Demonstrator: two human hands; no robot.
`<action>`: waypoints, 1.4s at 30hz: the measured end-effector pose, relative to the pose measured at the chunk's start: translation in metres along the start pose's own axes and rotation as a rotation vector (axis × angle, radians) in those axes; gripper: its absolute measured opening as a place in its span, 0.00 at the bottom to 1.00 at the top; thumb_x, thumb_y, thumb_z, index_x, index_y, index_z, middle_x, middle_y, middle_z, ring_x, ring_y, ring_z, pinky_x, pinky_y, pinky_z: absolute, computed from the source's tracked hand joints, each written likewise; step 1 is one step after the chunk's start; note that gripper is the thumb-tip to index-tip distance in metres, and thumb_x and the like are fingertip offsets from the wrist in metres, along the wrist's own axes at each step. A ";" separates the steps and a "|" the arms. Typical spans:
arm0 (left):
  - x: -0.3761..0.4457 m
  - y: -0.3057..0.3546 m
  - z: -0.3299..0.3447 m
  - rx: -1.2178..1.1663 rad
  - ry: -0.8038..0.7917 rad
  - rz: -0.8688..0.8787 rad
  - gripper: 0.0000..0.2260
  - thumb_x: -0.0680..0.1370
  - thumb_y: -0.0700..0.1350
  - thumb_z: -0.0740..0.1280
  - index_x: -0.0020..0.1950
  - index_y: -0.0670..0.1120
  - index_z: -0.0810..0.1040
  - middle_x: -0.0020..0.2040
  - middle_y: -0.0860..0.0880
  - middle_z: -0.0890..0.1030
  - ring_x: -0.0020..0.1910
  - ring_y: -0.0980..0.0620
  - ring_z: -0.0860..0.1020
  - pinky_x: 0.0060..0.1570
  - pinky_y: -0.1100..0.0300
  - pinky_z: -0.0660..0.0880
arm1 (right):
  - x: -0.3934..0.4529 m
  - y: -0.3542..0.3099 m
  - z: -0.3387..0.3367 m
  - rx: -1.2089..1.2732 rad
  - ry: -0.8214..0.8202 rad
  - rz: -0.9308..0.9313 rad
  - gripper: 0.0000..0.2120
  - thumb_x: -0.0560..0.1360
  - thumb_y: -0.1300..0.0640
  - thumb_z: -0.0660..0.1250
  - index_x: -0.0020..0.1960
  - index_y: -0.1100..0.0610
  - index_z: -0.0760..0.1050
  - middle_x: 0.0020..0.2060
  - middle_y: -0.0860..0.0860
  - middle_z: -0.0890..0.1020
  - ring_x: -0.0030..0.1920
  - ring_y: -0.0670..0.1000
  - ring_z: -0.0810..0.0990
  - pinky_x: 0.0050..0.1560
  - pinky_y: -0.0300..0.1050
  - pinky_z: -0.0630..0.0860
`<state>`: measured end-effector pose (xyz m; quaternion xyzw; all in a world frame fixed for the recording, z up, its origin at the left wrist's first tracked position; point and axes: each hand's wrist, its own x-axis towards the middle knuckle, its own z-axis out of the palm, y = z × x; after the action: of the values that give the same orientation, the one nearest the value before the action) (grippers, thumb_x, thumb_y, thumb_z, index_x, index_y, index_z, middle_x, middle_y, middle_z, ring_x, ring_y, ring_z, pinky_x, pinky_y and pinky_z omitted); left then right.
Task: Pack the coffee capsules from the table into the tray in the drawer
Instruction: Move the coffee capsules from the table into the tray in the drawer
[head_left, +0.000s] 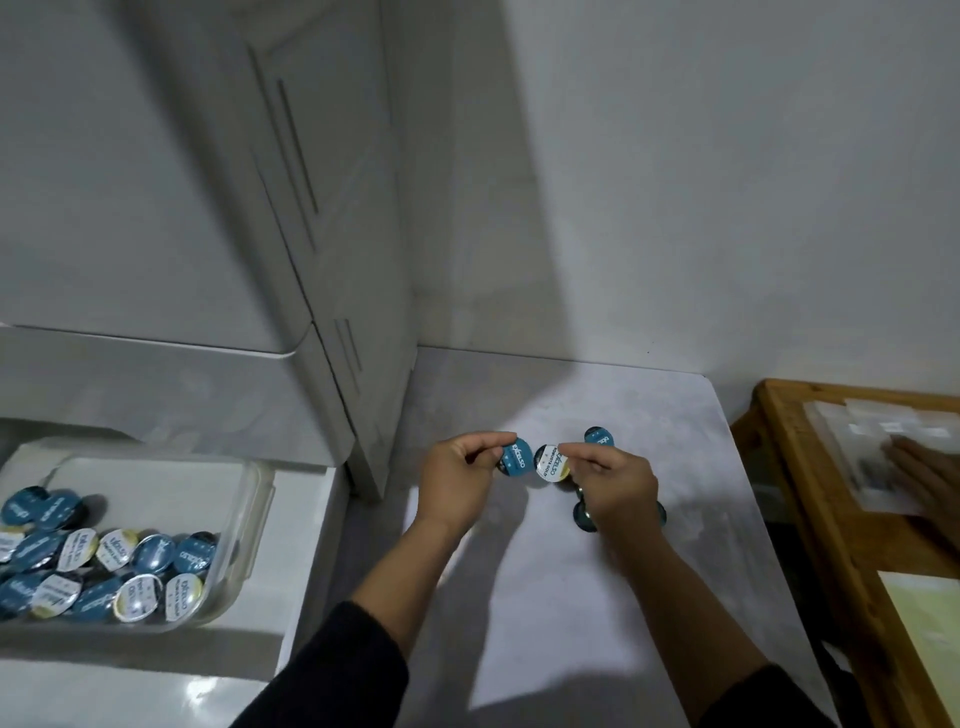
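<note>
Hands pinching one capsule apiece (left (457, 480) blue-lidded (515, 458), right (618, 480) apparently white-lidded (551, 461)), lids tilted toward camera.

White cabinet (322, 208) at left — wooden table (810, 499) with papers (883, 447).

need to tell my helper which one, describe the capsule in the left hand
On the pale marble table, find the two hands near its middle. The left hand pinches a capsule with a blue lid; the right hand holds a white-lidded capsule.
</note>
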<state>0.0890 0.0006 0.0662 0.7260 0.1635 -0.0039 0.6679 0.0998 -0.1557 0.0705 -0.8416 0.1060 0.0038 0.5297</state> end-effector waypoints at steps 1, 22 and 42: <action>-0.005 0.006 -0.007 0.004 -0.004 0.012 0.11 0.76 0.35 0.64 0.48 0.47 0.84 0.42 0.54 0.83 0.43 0.59 0.80 0.42 0.77 0.73 | -0.003 -0.005 -0.001 0.036 -0.012 0.015 0.08 0.74 0.67 0.65 0.47 0.61 0.83 0.40 0.58 0.84 0.39 0.54 0.83 0.35 0.33 0.71; -0.054 0.045 -0.236 0.311 -0.259 0.099 0.14 0.74 0.35 0.68 0.41 0.54 0.84 0.40 0.57 0.86 0.43 0.60 0.82 0.45 0.72 0.76 | -0.106 -0.122 0.098 0.115 -0.421 -0.104 0.14 0.72 0.67 0.65 0.39 0.51 0.84 0.33 0.51 0.85 0.35 0.52 0.78 0.38 0.43 0.73; 0.036 -0.025 -0.431 0.654 -0.354 -0.077 0.08 0.76 0.40 0.66 0.46 0.51 0.84 0.53 0.52 0.84 0.52 0.56 0.78 0.56 0.62 0.73 | -0.136 -0.157 0.336 -0.149 -0.437 0.117 0.09 0.74 0.63 0.66 0.42 0.52 0.82 0.36 0.46 0.82 0.38 0.44 0.79 0.44 0.41 0.78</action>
<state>0.0249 0.4288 0.0804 0.8824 0.0626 -0.2064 0.4182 0.0313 0.2333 0.0785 -0.8500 0.0369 0.2244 0.4752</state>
